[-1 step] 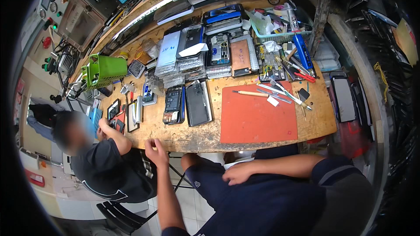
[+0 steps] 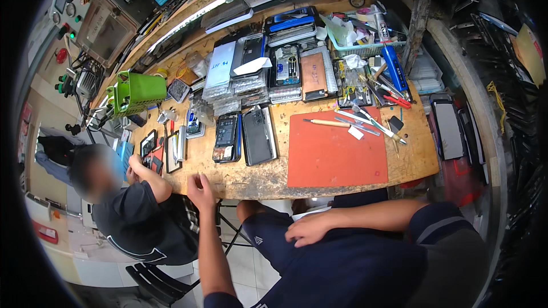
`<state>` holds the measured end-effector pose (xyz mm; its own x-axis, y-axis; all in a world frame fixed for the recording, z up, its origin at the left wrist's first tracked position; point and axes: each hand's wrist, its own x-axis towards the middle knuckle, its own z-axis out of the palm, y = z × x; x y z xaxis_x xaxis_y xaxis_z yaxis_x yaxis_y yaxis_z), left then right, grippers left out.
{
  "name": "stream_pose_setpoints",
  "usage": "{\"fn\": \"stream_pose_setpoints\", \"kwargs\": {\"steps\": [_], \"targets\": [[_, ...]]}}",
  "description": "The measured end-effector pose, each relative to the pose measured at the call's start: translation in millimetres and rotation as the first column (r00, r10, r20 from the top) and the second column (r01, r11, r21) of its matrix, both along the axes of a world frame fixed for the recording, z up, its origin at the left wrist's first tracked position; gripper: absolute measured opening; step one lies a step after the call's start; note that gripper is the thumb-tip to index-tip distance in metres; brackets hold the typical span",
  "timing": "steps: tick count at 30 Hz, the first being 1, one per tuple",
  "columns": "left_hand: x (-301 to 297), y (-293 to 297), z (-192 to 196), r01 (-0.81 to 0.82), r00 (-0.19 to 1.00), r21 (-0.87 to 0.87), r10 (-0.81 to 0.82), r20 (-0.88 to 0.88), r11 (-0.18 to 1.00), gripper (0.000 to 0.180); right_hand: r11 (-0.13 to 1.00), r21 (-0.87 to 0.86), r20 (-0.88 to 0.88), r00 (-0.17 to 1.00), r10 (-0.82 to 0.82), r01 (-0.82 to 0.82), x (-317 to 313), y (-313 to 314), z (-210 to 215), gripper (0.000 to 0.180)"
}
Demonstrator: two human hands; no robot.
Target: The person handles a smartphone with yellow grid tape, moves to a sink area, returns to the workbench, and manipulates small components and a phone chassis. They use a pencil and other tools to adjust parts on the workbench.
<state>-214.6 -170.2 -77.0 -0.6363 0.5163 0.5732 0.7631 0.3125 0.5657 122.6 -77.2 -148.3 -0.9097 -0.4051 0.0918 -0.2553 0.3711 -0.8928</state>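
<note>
My left hand [image 2: 201, 193] is raised at the front edge of the wooden workbench [image 2: 251, 182], fingertips up and slightly apart, with nothing visible in it. Farther in on the bench lie an opened phone [image 2: 227, 138] with its inside showing and a dark phone panel [image 2: 259, 137] beside it. My right hand [image 2: 309, 229] rests on my thigh, palm down, its fingers loosely stretched and holding nothing. Beyond it, on the bench, is an orange-red mat [image 2: 337, 159] with a wooden-handled tool [image 2: 326, 122], tweezers and a brush across its far part.
Stacks of phones and screens in bubble wrap [image 2: 234, 88] fill the back. A green basket [image 2: 140, 92] stands at the left, a tray of supplies [image 2: 371, 47] at the back right. Red-handled pliers [image 2: 398, 101] lie near the right edge. A co-worker [image 2: 148, 211] sits at the left, handling something there.
My left hand has shifted slightly left and its fingers have straightened a little. My right hand has slid slightly left on my thigh. Things on the bench stay put.
</note>
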Motion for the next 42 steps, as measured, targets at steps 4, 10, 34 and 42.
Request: {"fn": "stream_pose_setpoints", "kwargs": {"steps": [4, 10, 34, 42], "targets": [[-58.7, 37.4, 5.5, -0.053, 0.996, -0.285, 0.073, 0.059, 0.957, 0.023, 0.974, -0.122, -0.211, 0.954, -0.213, 0.190, 0.1, 66.0, 93.2, 0.023], [-86.8, 37.5, -14.3, -0.035, 0.999, -0.283, 0.040, 0.012, 0.958, 0.026, 0.801, 0.400, -0.397, 0.872, -0.287, 0.446, -5.7, 148.7, 95.6, 0.031], [-78.3, 45.6, -2.1, -0.077, 0.992, -0.457, 0.113, 0.052, 0.886, 0.031, 0.798, 0.220, -0.455, 0.783, -0.425, 0.561, 5.3, 142.4, 73.7, 0.034], [-65.3, 56.8, 9.3, -0.120, 0.987, -0.421, 0.153, 0.046, 0.899, 0.029, 0.825, 0.298, -0.360, 0.857, -0.369, 0.480, 1.2, 147.7, 85.0, 0.031]]}}
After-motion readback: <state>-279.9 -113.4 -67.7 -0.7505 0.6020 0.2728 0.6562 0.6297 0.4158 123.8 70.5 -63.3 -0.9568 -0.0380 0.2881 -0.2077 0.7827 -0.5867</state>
